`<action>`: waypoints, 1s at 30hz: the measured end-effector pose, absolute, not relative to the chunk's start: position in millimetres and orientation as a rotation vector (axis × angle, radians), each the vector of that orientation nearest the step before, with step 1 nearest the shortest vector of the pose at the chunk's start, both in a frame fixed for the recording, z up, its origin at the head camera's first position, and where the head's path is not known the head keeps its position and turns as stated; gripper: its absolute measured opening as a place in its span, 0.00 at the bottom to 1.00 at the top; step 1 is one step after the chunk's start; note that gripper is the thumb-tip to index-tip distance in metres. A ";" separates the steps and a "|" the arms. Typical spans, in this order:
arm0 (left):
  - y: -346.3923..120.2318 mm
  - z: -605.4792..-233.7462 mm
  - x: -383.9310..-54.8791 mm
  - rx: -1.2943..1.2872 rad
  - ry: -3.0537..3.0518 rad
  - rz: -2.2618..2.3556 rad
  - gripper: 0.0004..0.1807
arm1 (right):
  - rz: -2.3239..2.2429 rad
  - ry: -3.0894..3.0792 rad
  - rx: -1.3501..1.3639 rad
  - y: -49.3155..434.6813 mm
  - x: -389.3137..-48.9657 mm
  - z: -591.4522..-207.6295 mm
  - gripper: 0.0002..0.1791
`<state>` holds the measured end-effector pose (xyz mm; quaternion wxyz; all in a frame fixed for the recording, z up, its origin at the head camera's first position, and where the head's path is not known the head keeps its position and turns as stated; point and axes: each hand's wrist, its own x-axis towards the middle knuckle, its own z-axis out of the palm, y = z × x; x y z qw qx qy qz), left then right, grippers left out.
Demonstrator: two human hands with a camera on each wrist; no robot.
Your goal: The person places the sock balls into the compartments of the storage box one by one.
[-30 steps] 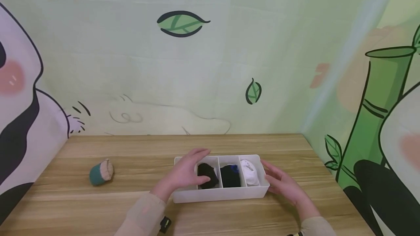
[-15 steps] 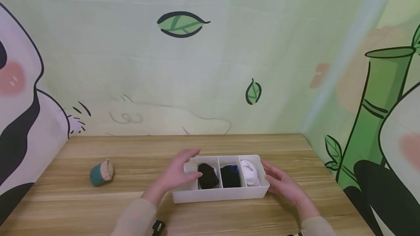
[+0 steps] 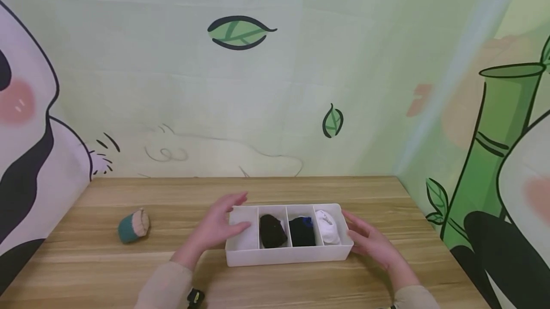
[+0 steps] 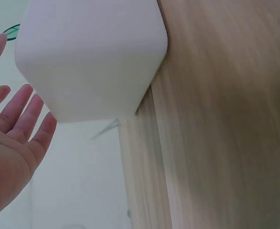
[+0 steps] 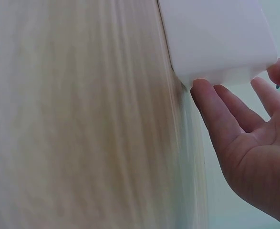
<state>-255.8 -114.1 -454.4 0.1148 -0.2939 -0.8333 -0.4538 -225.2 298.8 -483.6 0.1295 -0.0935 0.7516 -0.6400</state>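
A white divided box (image 3: 289, 255) stands on the table, a dark rolled sock (image 3: 272, 231), a black-and-blue rolled sock (image 3: 302, 232) and a white rolled sock (image 3: 328, 228) in separate compartments. The leftmost compartment shows its bare floor. My left hand (image 3: 216, 227) is spread over the box's left end, thumb overlapping that compartment in the head view and holding nothing. In the left wrist view its fingers (image 4: 16, 112) extend beside the box's end. At the opposite end, my right hand (image 3: 371, 244) touches the outer wall with extended fingertips (image 5: 202, 86).
A teal-and-beige rolled sock (image 3: 133, 226) lies alone on the wooden table (image 3: 86, 271), left of the box. Behind the table's back edge rises a wall covering (image 3: 275, 94) printed with leaves, bamboo and pandas.
My left hand has drawn leftward from above the dark sock to the box's left end, uncovering the leftmost compartment. My right hand and the box stay in place.
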 end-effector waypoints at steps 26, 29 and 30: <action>-159.8 -454.3 -252.4 -0.583 -2.498 -1.413 0.41 | -1.883 2.155 -0.273 298.4 -224.6 -481.9 0.34; -165.7 -453.7 -250.8 -0.558 -2.502 -1.420 0.40 | -1.883 2.152 -0.280 297.9 -224.2 -480.9 0.34; -167.9 -453.9 -250.5 -0.548 -2.507 -1.420 0.40 | -1.883 2.152 -0.281 297.5 -224.0 -480.6 0.34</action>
